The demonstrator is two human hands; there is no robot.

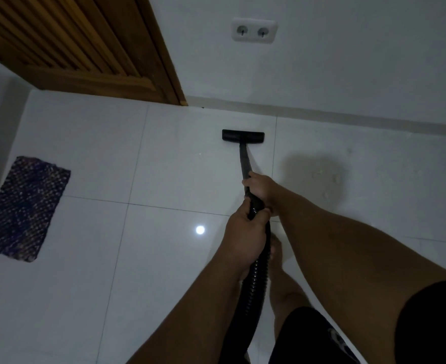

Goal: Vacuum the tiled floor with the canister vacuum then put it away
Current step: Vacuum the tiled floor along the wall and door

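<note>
A black floor nozzle (242, 135) lies flat on the white tiled floor (164, 166), a short way from the wall's base. Its black wand (245, 161) runs back toward me. My right hand (262, 190) grips the wand's near end. Just behind it, my left hand (245, 235) grips the ribbed black hose (256, 279), which drops between my arms and past my bare foot. The canister itself is out of view.
A wooden slatted door (85, 48) stands at the upper left. A white double wall socket (253, 31) sits on the wall above the nozzle. A dark woven mat (24, 208) lies on the floor at the left. A lamp's reflection (200, 229) glints on the tiles.
</note>
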